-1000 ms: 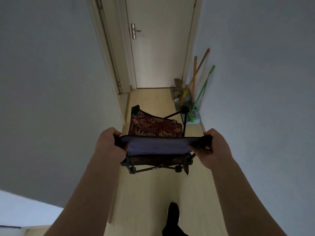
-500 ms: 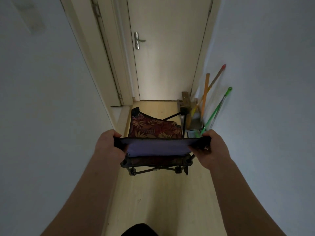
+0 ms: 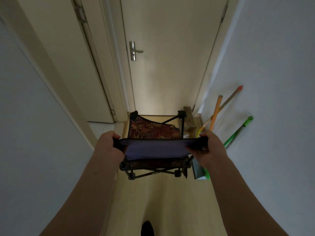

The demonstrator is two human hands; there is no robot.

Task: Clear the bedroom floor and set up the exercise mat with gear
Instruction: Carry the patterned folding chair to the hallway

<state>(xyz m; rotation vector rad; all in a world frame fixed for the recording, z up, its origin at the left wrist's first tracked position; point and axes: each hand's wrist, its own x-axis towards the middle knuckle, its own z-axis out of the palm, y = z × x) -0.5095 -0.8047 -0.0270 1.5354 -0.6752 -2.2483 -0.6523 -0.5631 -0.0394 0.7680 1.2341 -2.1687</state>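
Observation:
I carry a small folding camp chair (image 3: 154,148) in front of me, off the floor. It has a purple backrest, a red leaf-patterned seat and a black frame. My left hand (image 3: 107,145) grips the left top corner of the backrest. My right hand (image 3: 210,146) grips the right top corner. Both arms stretch forward down a narrow hallway. No exercise mat is in view.
A closed white door (image 3: 170,65) with a metal handle (image 3: 133,51) ends the hallway. Another door frame (image 3: 95,68) opens on the left. Broom and mop handles (image 3: 216,111) and a green-handled mop (image 3: 238,132) lean on the right wall, with a dustpan (image 3: 198,169) below. Light wood floor (image 3: 163,201) runs underfoot.
I have walked forward with the chair; the door and the leaning brooms are closer. Both hands keep the same grip on the backrest.

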